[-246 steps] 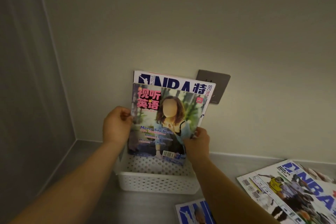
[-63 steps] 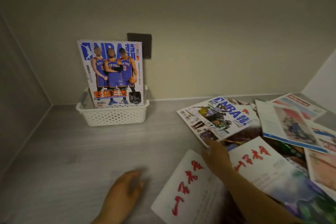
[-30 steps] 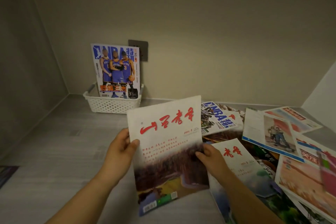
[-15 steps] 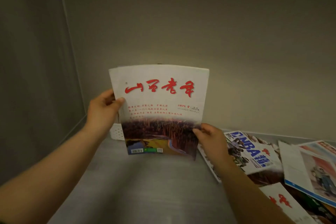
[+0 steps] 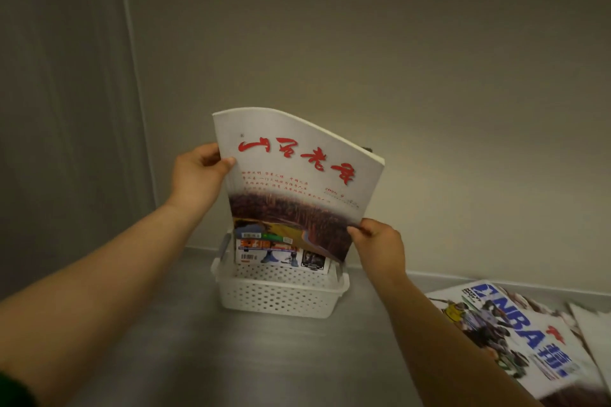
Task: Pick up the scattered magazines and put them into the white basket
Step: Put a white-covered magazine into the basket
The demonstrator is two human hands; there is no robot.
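Observation:
I hold a white magazine with red brush lettering [image 5: 297, 182] upright, just above the white basket [image 5: 281, 299] at the back wall. My left hand [image 5: 198, 178] grips its upper left edge. My right hand [image 5: 380, 244] pinches its lower right corner. The cover bends and tilts slightly to the right. Behind its lower edge, the bottom of a basketball magazine [image 5: 281, 254] standing in the basket shows; the rest of that one is hidden.
A blue-lettered NBA magazine [image 5: 506, 337] lies flat on the grey surface at the right, with the edges of other magazines [image 5: 591, 334] beside it. A side wall [image 5: 66, 109] closes the left, meeting the back wall in a corner.
Both hands carried the white magazine forward from the pile to just above the basket. The basket and the magazine standing in it have come back into view under its lower edge.

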